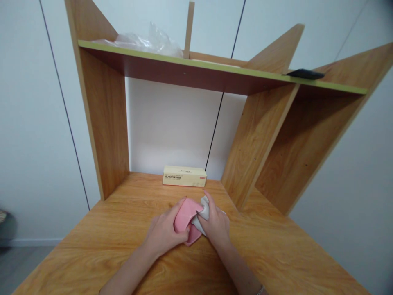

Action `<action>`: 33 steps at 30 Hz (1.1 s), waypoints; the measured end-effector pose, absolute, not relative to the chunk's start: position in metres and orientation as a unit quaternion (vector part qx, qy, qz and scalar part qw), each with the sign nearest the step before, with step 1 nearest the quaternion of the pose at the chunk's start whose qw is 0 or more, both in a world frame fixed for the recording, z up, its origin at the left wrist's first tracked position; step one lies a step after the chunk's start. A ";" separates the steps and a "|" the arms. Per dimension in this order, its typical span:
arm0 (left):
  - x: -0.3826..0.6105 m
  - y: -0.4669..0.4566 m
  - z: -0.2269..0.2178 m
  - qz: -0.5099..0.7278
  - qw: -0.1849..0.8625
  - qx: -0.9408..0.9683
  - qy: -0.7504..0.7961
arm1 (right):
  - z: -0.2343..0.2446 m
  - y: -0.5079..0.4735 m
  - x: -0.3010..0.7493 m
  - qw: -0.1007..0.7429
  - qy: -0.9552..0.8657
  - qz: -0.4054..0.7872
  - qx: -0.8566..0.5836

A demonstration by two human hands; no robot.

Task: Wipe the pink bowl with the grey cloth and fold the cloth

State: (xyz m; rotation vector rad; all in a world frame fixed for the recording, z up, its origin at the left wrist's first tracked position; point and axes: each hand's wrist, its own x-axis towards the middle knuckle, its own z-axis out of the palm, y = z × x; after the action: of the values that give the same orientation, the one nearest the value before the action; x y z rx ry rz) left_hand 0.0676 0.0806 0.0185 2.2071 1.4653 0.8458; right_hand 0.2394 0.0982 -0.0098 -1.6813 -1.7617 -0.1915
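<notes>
In the head view, my left hand [166, 226] is wrapped around the left side of a pink, angular, bowl-like thing [186, 214]. It is tilted above the wooden desk, and its exact kind is hard to make out. My right hand [218, 226] closes on a crumpled pale grey cloth [204, 209], pressed against the right side and opening of the pink thing. Fingers and cloth cover much of that side.
A cream box [184, 177] with printed lettering stands behind my hands on the wooden desk [123, 241]. Overhead runs a shelf [184, 73] bearing crumpled clear plastic [147, 43] and a flat dark object [305, 74]. Upright panels [260, 139] flank the space.
</notes>
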 end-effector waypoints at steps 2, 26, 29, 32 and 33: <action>0.068 0.079 0.019 0.295 0.182 0.791 0.504 | -0.014 0.100 0.242 0.340 -0.691 -0.037 -0.637; 0.067 0.080 0.017 0.287 0.178 0.791 0.509 | -0.018 0.102 0.241 0.354 -0.672 0.034 -0.650; 0.068 0.081 0.013 0.321 0.207 0.769 0.513 | -0.027 0.107 0.242 0.391 -0.654 0.100 -0.640; 0.070 0.083 0.007 0.332 0.221 0.754 0.522 | -0.032 0.111 0.242 0.423 -0.640 0.125 -0.629; 0.071 0.084 0.005 0.333 0.227 0.753 0.520 | -0.032 0.111 0.241 0.428 -0.641 0.128 -0.624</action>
State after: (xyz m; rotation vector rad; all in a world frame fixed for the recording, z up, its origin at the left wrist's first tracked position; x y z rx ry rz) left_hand 0.0705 0.0841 0.0048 2.0746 1.4332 0.9178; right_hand 0.2412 0.1110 -0.0321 -1.5593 -1.6008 0.3193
